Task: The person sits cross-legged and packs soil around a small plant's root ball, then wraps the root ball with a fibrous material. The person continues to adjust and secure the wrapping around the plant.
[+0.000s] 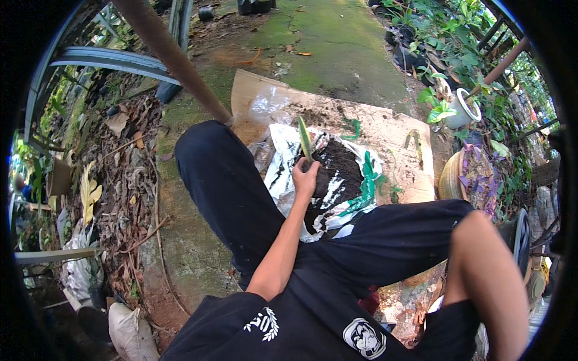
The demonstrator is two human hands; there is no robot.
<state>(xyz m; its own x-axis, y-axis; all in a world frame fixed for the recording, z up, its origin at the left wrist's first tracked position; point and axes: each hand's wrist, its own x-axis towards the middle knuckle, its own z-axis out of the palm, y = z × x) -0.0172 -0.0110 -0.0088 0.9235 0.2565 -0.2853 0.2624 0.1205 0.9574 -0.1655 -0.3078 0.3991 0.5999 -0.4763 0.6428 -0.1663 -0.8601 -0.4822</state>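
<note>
My left hand [306, 178] grips the base of a small snake plant [304, 137], whose upright green leaf has pale yellow edges. Just below the fingers is a dark clump of soil [320, 181], apparently around the plant's base. Both are over a torn-open white plastic sack [282, 149] with green print, spread between my legs. Dark, crumbly potting soil [345, 164] lies heaped on the sack. My right hand is out of view; that arm is bent, its elbow raised at the right.
A soil-strewn cardboard sheet [406, 144] lies under the sack, with a clear plastic bag [271, 101] on its far left. A rusty pole [176, 54] slants down at the left. Potted plants, including a white pot [465, 108] and a tan pot [451, 173], line the right.
</note>
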